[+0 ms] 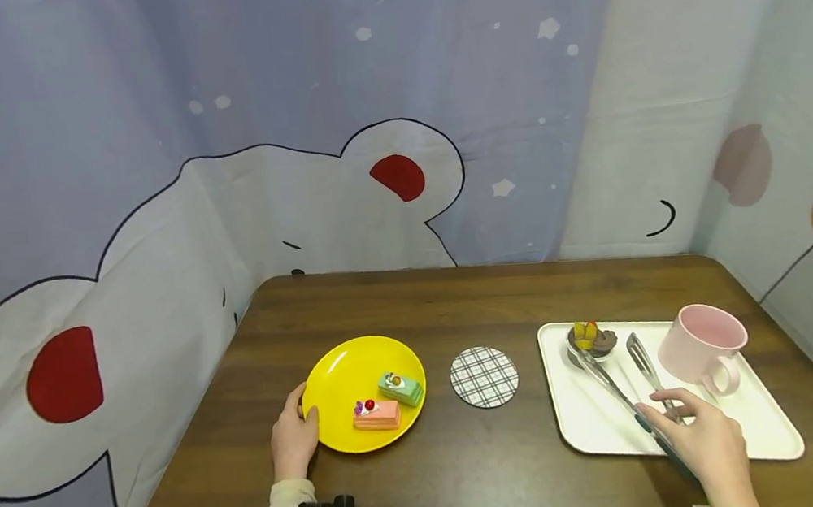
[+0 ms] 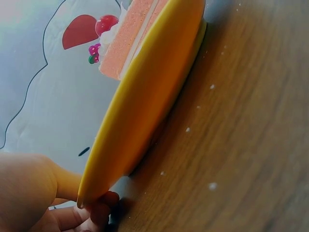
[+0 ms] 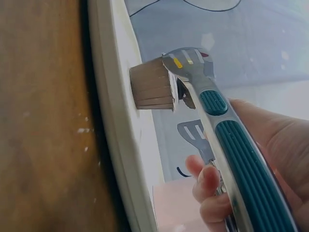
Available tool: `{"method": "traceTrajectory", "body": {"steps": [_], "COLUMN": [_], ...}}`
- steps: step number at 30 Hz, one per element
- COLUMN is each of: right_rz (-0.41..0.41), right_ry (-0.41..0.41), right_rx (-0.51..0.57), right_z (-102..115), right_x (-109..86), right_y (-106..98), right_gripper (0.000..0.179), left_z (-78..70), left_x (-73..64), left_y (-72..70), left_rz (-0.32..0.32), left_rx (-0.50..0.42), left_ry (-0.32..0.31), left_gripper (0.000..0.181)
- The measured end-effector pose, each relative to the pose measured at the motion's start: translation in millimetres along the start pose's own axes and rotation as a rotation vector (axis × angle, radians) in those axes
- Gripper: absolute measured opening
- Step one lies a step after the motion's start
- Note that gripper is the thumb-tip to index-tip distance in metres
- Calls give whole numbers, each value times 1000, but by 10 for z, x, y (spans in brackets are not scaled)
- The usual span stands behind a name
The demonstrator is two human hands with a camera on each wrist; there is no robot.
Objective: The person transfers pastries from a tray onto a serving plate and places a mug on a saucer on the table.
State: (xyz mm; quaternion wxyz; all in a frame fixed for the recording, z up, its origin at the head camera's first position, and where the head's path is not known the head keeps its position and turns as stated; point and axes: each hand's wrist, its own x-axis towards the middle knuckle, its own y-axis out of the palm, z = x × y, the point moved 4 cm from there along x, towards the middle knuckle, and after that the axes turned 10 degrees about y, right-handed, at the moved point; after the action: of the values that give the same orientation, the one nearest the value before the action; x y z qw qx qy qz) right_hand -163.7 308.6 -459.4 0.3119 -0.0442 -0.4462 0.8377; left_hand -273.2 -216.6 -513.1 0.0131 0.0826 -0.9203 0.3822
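Observation:
My left hand grips the left rim of a yellow plate, thumb over the edge and fingers curled beneath it. On that plate lie a pink toy cake slice topped with a cherry and a green toy cake slice. At the right, my right hand holds metal tongs with teal grips, their arms spread apart. One slotted tip overlaps the brown chocolate cupcake in both the head and right wrist views; the other tip stands off to its right. The cupcake sits upright in its cup on the tray.
A white tray carries the cupcake and a pink mug, whose handle faces the front. Between plate and tray lies a round checked coaster. The wooden table ends at a printed curtain behind and along the sides.

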Motion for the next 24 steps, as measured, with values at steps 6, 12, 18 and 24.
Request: {"method": "traceTrajectory", "body": {"steps": [6, 12, 18, 24], "right_rz": [33, 54, 83, 155], "right_ry": [-44, -52, -30, -43], "right_rx": [-18, -23, -39, -85], "right_z": [76, 142, 165, 185], "right_x": [183, 300, 324, 301], "right_y": [87, 174, 256, 327], "right_gripper": [32, 32, 28, 40], "left_z": [-17, -14, -26, -20], "left_x": [3, -3, -12, -24], "left_y": [-7, 1, -19, -24], "left_rz": [-15, -12, -16, -16], "left_rx": [5, 0, 1, -2], "left_ry": [16, 16, 20, 16], "left_gripper": [47, 47, 47, 47]}}
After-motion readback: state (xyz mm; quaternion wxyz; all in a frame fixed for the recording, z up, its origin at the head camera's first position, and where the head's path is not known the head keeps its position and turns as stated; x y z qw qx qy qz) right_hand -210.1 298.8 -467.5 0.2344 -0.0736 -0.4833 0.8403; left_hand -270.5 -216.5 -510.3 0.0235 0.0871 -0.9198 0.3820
